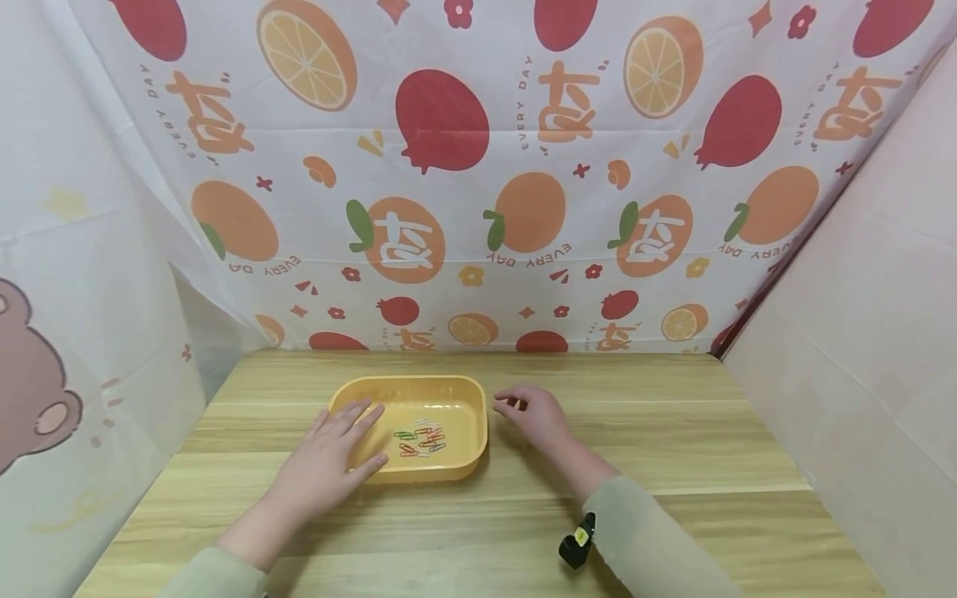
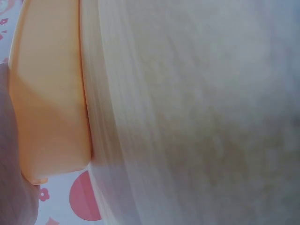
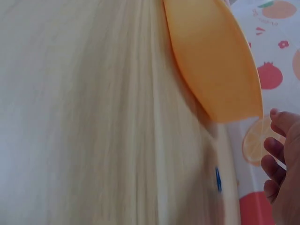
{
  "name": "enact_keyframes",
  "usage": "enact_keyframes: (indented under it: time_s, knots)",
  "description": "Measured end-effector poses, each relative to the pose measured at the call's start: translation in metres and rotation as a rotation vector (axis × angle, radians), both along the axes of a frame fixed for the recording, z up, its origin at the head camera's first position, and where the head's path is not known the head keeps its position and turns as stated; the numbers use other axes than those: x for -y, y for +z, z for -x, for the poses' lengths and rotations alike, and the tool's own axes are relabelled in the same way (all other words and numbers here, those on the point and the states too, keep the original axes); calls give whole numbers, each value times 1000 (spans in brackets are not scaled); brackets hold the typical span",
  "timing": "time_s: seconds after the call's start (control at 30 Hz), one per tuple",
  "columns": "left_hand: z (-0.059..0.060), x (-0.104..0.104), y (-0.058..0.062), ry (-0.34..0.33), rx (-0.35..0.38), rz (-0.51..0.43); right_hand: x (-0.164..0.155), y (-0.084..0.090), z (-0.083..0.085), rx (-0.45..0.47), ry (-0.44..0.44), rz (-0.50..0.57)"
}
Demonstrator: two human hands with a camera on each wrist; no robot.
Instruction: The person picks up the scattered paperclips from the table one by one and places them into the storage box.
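A yellow plastic tray stands on the table. Several coloured paper clips lie in a loose group on its floor, green, red, blue and white among them. My left hand lies over the tray's left end, fingers spread across the rim and thumb by the front edge. Just off the right end is my right hand, its fingers bent and thumb and index fingertips close together; I cannot tell whether a clip is between them. In the right wrist view, a small thin blue piece lies on the wood below that hand.
The wood-grain table reaches back to a fruit-print cloth. Pale cloth walls stand at the left and right. A black strap device sits at the right sleeve's cuff.
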State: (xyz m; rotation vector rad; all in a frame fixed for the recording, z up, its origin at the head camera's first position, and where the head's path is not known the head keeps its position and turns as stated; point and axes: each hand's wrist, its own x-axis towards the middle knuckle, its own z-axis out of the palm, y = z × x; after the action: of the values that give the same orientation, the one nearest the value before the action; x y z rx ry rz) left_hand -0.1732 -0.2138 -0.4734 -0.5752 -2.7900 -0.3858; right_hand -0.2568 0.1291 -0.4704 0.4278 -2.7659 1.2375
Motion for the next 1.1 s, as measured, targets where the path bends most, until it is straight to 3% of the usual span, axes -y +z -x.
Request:
enact_keyframes:
  time_s: [0.4, 0.77, 1.1]
  knots:
    - [1, 2, -1, 2, 8, 5, -35, -11, -3, 5, -40, -6]
    - [2, 0, 1, 1, 36, 1, -41, -18, -5, 56, -59, -7]
    - [1, 2, 1, 4, 11, 2, -39, -21, -3, 77, -16, -117]
